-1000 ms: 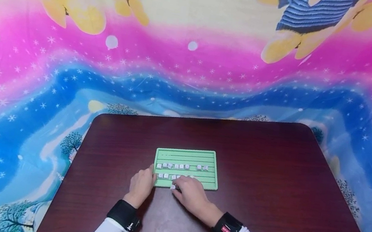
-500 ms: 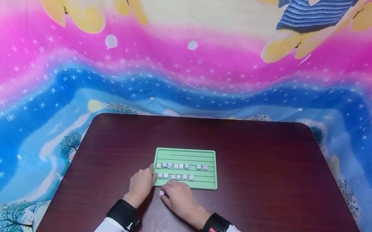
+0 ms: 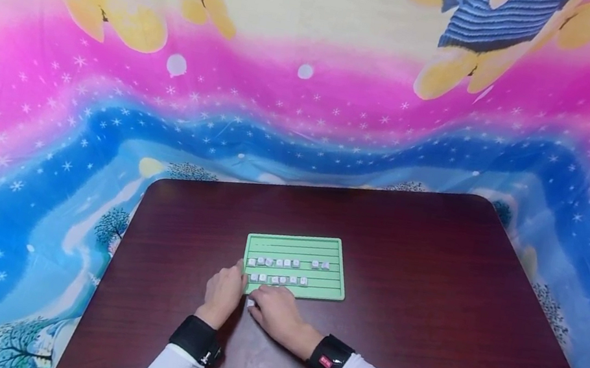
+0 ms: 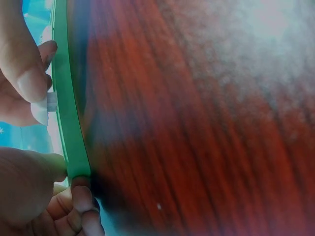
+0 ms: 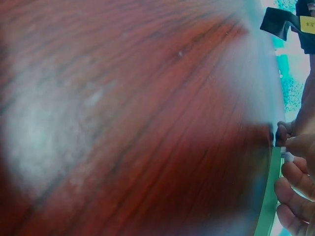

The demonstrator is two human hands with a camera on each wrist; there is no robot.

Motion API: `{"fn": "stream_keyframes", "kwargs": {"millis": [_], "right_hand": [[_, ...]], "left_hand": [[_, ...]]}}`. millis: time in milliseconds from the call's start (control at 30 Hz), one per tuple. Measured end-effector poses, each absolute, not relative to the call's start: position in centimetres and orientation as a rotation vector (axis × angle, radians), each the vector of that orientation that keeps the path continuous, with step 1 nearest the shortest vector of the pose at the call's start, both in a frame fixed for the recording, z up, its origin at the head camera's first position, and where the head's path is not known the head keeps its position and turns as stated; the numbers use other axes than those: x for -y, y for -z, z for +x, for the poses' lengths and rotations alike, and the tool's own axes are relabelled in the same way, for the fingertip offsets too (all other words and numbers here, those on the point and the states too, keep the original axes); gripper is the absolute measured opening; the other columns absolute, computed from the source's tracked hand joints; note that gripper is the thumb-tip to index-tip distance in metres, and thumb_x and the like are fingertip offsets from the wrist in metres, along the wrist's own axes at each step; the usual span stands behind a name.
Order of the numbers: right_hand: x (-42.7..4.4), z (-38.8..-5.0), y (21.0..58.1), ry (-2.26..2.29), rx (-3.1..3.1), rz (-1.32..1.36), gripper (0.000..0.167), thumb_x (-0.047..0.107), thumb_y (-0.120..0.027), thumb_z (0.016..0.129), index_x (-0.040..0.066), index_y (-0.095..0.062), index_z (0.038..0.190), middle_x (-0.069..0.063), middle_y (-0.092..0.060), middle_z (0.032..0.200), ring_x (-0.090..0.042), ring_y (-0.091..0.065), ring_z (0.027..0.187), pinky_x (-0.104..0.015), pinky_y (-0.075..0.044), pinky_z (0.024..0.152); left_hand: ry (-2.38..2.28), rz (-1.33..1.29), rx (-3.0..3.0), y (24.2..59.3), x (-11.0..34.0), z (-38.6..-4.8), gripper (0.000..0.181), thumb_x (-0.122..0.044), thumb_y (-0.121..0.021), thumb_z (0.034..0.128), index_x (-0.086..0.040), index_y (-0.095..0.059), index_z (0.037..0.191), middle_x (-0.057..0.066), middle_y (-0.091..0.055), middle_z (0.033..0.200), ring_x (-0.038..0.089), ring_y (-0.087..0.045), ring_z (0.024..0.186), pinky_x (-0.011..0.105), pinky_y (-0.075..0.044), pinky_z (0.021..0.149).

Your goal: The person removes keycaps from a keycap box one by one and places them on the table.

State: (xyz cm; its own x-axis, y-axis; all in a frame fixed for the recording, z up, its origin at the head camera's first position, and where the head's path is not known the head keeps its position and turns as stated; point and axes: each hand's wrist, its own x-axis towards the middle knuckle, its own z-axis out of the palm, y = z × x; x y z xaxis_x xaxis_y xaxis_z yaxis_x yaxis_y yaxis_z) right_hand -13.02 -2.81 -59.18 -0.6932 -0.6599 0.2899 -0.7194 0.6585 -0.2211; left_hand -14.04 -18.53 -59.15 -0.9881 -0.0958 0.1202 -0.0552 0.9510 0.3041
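A light green ridged board (image 3: pixel 293 246) lies on the table with two rows of small white cubes (image 3: pixel 287 263) on it. My left hand (image 3: pixel 223 293) grips the board's left edge near its front corner; in the left wrist view its thumb and curled fingers close round the green edge (image 4: pixel 73 123). My right hand (image 3: pixel 279 314) is over the board's front edge, pinching a white cube (image 3: pixel 250 302) between thumb and fingers, close to my left hand. In the right wrist view the right fingers (image 5: pixel 290 196) are curled beside the green edge (image 5: pixel 268 206).
The dark red-brown table (image 3: pixel 405 263) extends round the board on all sides. Behind it hangs a colourful patterned cloth (image 3: pixel 309 101). Black bands (image 3: pixel 195 339) are strapped round both wrists.
My right hand has moved left along the board's front edge with the pinched cube, uncovering cubes in the front row. My left hand has stayed at the board's left edge.
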Motion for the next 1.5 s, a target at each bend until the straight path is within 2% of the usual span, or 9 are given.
{"fn": "stream_keyframes", "kwargs": {"millis": [167,333,733,1000,1500], "right_hand": [[3.2,-13.1,59.5,-0.45,2.711,1.132,0.009,0.03,-0.073,0.09,0.023,-0.075,0.095,0.008,-0.071,0.088,-0.01,-0.069,0.08,-0.029,-0.049,0.069],[3.6,-13.1,59.8,-0.458,2.712,1.121,0.007,0.029,-0.073,0.089,0.024,-0.074,0.093,0.009,-0.072,0.087,-0.01,-0.07,0.081,-0.03,-0.049,0.068],[4.2,-13.1,59.9,-0.455,2.762,1.111,0.002,0.026,-0.072,0.088,0.024,-0.072,0.088,0.007,-0.069,0.082,-0.012,-0.068,0.073,-0.03,-0.048,0.055],[4.6,-13.1,60.1,-0.469,2.767,1.1,0.007,0.027,-0.069,0.091,0.023,-0.07,0.086,0.009,-0.068,0.081,-0.01,-0.067,0.071,-0.028,-0.047,0.055],[4.6,-13.2,60.3,-0.477,2.731,1.09,0.006,0.027,-0.072,0.087,0.022,-0.07,0.083,0.008,-0.067,0.077,-0.011,-0.066,0.067,-0.028,-0.045,0.051]], "left_hand": [[0.459,0.115,2.945,59.3,18.5,-14.0,0.03,-0.015,-0.064,0.0945,0.0,-0.069,0.12,0.021,-0.068,0.069,0.032,-0.059,0.049,0.042,-0.041,0.044],[0.471,0.123,2.958,59.2,18.5,-14.0,0.034,-0.014,-0.065,0.0951,0.001,-0.067,0.125,0.021,-0.068,0.07,0.031,-0.058,0.049,0.04,-0.041,0.044],[0.452,0.11,2.969,59.2,18.4,-14.0,0.033,-0.016,-0.065,0.0957,0.001,-0.067,0.124,0.021,-0.069,0.072,0.032,-0.06,0.051,0.041,-0.042,0.044],[0.446,0.107,2.982,59.1,18.5,-14.0,0.034,-0.017,-0.064,0.097,0.001,-0.067,0.125,0.021,-0.07,0.073,0.03,-0.06,0.051,0.039,-0.042,0.043],[0.423,0.099,2.973,59.2,18.6,-14.0,0.026,-0.018,-0.065,0.0953,-0.001,-0.069,0.115,0.021,-0.069,0.071,0.032,-0.063,0.053,0.043,-0.045,0.045]]}}
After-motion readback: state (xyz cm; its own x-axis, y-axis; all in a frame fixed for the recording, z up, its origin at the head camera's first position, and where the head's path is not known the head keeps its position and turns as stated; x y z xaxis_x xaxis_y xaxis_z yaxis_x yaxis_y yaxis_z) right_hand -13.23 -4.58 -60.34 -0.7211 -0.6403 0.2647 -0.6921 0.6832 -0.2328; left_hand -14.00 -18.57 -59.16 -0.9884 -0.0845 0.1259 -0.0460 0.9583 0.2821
